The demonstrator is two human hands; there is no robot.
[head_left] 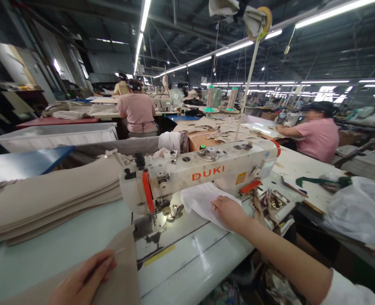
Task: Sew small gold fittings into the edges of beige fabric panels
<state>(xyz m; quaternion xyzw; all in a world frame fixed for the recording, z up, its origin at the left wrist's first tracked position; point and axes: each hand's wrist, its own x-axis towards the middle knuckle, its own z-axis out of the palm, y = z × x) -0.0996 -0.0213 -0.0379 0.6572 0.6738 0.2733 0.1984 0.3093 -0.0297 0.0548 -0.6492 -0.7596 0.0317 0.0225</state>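
Note:
My left hand lies on a beige fabric piece at the near edge of the pale table, fingers pressed on the cloth and pinching it. My right hand reaches under the arm of the white DUKI sewing machine, its fingers closed on a white cloth lying on the machine bed. The needle and presser foot stand just left of that cloth.
A thick stack of beige fabric pieces sits at the left. A white plastic bag lies at the right. Thread cones stand behind the machine. Other people in pink shirts work at neighbouring tables.

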